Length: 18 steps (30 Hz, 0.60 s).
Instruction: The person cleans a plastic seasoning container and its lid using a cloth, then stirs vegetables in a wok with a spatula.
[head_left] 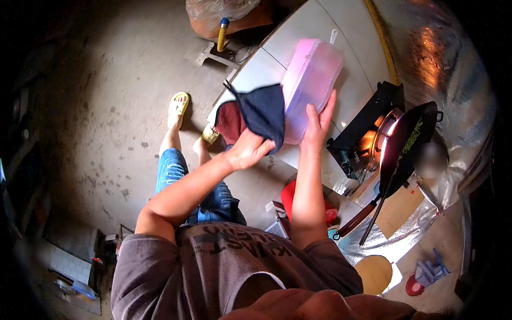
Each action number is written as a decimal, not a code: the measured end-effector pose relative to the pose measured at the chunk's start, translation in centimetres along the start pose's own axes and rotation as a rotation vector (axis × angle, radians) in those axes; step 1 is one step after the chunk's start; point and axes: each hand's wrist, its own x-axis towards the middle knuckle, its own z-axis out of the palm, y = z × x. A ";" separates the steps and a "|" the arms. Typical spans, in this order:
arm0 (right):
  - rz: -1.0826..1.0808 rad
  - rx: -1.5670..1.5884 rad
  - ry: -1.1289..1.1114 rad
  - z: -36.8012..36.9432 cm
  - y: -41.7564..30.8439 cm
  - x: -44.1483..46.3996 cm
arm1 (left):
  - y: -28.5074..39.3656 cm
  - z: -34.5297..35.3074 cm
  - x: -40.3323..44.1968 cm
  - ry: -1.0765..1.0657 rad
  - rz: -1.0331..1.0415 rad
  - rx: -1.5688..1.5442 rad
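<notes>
My left hand (249, 151) is closed on the edge of a cloth (262, 109), dark blue on one side and maroon on the other. A small loop sticks out from the cloth's far corner. Just right of it lies a translucent pink plastic container (314, 69), long and box-shaped, over the white-tiled counter (349, 32). My right hand (319, 125) holds the container's near right side, thumb toward its top and fingers along its outer wall. The cloth overlaps the container's left edge in view.
On the right, a gas stove (368, 125) glows under a tilted black wok (408, 149) with green food in it. A yellow hose (381, 37) runs along the counter behind. Foil (458, 106) lines the right side. A red object (289, 200) stands below my right forearm.
</notes>
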 end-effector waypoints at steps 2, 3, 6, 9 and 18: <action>0.016 -0.015 -0.029 -0.4 -0.1 0.0 | 0.2 1.0 -1.6 0.011 -0.034 0.043; 0.023 -0.021 -0.041 -0.6 0.1 0.0 | -0.3 1.1 -1.9 -0.039 -0.067 0.016; 0.015 -0.046 -0.065 -0.8 0.2 0.3 | 0.4 0.4 0.7 0.040 -0.015 -0.018; -0.019 -0.075 -0.076 -0.7 0.0 0.4 | 0.9 -1.2 4.9 -0.038 -0.119 -0.060; -0.009 0.092 -0.083 -0.7 0.9 0.5 | 0.8 -2.3 15.5 0.111 -0.167 0.021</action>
